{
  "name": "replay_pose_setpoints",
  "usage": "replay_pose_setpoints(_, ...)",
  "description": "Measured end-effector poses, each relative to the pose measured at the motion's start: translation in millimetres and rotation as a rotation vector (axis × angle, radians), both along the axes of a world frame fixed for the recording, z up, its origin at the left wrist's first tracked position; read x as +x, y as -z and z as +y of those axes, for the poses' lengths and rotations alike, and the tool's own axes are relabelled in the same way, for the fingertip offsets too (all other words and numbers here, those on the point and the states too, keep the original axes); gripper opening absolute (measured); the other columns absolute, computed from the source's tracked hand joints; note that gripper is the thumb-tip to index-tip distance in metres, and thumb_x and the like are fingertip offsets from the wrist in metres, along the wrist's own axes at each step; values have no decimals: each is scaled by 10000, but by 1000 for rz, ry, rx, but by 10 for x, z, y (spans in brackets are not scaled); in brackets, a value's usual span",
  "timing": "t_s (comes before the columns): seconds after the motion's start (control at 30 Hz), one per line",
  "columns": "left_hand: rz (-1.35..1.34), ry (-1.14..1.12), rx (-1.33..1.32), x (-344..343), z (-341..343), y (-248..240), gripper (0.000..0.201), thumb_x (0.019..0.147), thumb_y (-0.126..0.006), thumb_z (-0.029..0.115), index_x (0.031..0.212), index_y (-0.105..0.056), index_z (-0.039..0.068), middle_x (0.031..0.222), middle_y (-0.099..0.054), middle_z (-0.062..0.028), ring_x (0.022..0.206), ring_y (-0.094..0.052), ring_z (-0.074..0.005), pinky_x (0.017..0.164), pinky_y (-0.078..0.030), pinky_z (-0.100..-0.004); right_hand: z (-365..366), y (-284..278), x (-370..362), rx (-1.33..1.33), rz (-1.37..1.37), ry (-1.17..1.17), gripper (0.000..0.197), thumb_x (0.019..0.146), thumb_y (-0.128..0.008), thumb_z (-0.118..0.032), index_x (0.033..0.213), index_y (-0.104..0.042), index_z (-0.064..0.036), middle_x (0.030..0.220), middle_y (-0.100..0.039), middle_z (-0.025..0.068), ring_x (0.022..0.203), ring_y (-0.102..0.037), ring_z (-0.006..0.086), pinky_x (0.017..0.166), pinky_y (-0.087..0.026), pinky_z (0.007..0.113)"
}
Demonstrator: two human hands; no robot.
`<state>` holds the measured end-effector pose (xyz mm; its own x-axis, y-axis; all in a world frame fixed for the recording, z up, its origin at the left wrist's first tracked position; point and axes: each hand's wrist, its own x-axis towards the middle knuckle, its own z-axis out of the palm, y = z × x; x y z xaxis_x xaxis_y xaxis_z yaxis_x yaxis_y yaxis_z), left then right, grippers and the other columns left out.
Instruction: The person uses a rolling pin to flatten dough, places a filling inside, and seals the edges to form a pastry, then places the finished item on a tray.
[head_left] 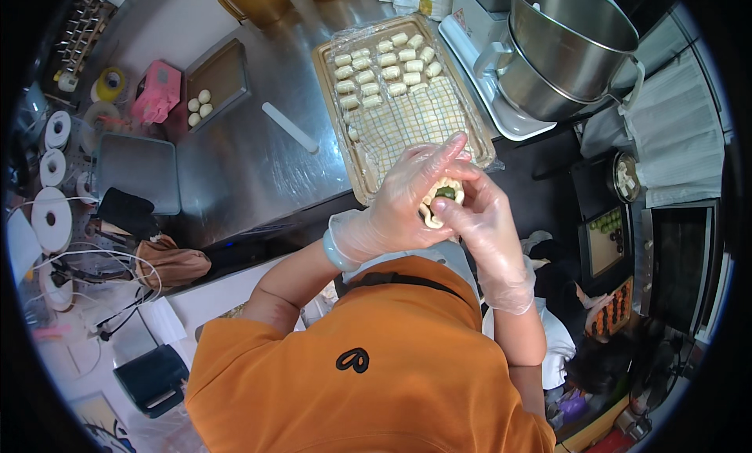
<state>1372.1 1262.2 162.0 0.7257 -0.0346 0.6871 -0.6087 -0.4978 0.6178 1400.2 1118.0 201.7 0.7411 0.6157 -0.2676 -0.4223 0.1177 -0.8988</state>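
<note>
Both my hands wear clear plastic gloves and meet in front of my orange shirt, near the close edge of a tray. Between them is a piece of pale dough (432, 219) wrapped partly around a dark green filling (445, 193). My left hand (398, 188) cups the dough from the left, its fingers closed around it. The thumb of my right hand (487, 218) presses at the filling, and its fingers curl over the far side. Beyond them, the tan tray (323, 75) holds several short pale dough rolls (389, 60) on a checked cloth (415, 115).
Left on the steel counter (258, 167) lie a white stick (290, 128) and a tray (227, 65) with several dough balls (201, 106). Large steel bowls (576, 30) stand on a white base at right. Another person (560, 281) works low at right, beside a tray of orange pieces (611, 308).
</note>
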Motion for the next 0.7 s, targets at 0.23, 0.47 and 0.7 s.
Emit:
replay_pose_setpoints(0.23, 71, -149, 22, -51, -87, 195, 806, 667, -772, 48, 1395, -427, 10, 1043, -682, -89, 1031, -628, -283, 941, -439, -415, 34, 290, 39, 57, 252, 5, 396, 889, -625, -40, 1269, -537, 25, 1043, -633, 55, 902, -611, 98, 773, -515, 260)
replay_pose_setpoints(0.47, 113, 45, 34, -107, 27, -31, 1052, 646, -827, 117, 1506, -225, 45, 1387, -534, -118, 1270, -482, -301, 1050, -333, -425, -32, -23, 58, -9, -8, -31, 445, 851, -625, -8, 1281, -514, 27, 1080, -611, 70, 922, -594, 118, 822, -487, 257)
replay_pose_setpoints(0.7, 28, -26, 36, -81, 5, 62, 702, 731, -798, 136, 1334, -469, -7, 1085, -706, -99, 1098, -633, -299, 946, -449, -409, 29, 119, -140, -73, -6, 38, 353, 872, -635, -92, 1195, -556, 27, 1033, -613, 42, 932, -552, 92, 828, -462, 254)
